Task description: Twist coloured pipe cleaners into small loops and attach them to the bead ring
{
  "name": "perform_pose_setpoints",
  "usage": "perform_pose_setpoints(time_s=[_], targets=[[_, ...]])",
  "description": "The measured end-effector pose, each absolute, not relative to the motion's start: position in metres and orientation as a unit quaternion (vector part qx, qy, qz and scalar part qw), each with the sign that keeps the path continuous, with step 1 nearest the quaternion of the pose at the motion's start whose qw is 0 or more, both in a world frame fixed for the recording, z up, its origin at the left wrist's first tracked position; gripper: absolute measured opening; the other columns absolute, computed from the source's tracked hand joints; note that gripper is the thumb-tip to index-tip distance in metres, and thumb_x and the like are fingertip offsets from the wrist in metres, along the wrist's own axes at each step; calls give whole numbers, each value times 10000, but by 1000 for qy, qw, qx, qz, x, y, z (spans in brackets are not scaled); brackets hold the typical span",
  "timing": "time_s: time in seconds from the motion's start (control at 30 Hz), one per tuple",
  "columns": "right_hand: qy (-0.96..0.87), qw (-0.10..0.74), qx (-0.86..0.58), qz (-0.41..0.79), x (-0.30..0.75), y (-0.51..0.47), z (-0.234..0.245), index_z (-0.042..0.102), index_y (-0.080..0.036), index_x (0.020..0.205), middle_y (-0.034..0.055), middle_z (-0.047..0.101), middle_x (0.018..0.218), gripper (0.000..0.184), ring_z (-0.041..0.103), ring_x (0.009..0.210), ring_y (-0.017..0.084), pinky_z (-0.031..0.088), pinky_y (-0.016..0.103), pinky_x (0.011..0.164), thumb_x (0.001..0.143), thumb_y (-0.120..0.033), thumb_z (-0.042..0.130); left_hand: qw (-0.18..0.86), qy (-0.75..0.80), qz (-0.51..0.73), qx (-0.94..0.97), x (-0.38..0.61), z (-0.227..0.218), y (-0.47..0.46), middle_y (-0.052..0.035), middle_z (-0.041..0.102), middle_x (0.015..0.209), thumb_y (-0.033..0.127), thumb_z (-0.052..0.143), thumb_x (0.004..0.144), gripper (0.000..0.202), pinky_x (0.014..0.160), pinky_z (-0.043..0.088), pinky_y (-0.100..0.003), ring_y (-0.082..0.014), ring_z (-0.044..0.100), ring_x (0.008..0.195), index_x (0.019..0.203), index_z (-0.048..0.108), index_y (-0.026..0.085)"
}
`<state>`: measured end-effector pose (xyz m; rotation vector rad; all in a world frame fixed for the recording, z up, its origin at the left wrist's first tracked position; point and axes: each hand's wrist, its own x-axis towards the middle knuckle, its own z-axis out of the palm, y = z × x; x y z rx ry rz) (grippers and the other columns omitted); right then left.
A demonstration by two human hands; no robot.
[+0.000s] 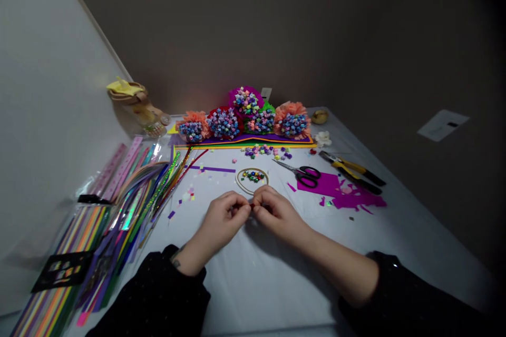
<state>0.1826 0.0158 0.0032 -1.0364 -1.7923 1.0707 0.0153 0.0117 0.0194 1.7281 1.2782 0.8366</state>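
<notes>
My left hand and my right hand meet fingertip to fingertip over the white table. Both pinch a small dark-red piece, mostly hidden by the fingers; it may be folded paper. Just beyond them lies a gold-rimmed oval dish or ring with small shiny stars inside it, green, red and gold among them. Past that is a loose pile of pastel paper stars. A purple paper strip lies to the left of the ring.
Black-handled scissors, magenta paper scraps and yellow-black pliers lie at right. Packs of coloured paper strips cover the left side. Star-filled bouquets line the back, beside a tan shoe-shaped object. A wall stands behind.
</notes>
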Motion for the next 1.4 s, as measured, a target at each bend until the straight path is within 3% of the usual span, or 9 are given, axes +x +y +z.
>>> perform_pose_setpoints(time_s=[0.43,0.57,0.77,1.1,1.4], targets=[[-695,413,-408,423,183,16,0,520,-201,764,24,507,815,61,507,784,162,414,292,698,813,-168,533,508,495,345,615,12,20,13,-1,587,695,261,571,776,139,647,427,-245,-130,528,670,712,606,143],[-674,443,-466,363,184,14,2,544,-203,777,35,503,866,79,498,788,167,397,268,622,773,-213,623,483,493,366,624,11,20,12,1,580,703,253,590,776,127,649,418,-239,-129,529,683,716,613,144],[-686,474,-442,331,183,9,6,583,-197,736,35,514,864,64,519,812,163,427,282,680,780,-152,569,460,476,384,644,13,18,11,-9,599,729,241,602,786,119,655,417,-239,-130,541,699,717,637,149],[-672,486,-419,369,182,8,9,551,-199,719,32,498,860,84,508,818,164,422,285,688,772,-135,540,524,491,376,585,15,15,10,-1,599,689,304,623,769,168,627,422,-233,-121,526,651,738,630,140],[-661,451,-435,412,178,11,2,548,-191,681,26,493,828,80,507,767,154,405,271,644,727,-126,547,450,507,385,626,18,15,9,-12,603,739,223,555,796,103,611,432,-223,-133,552,692,757,619,151]])
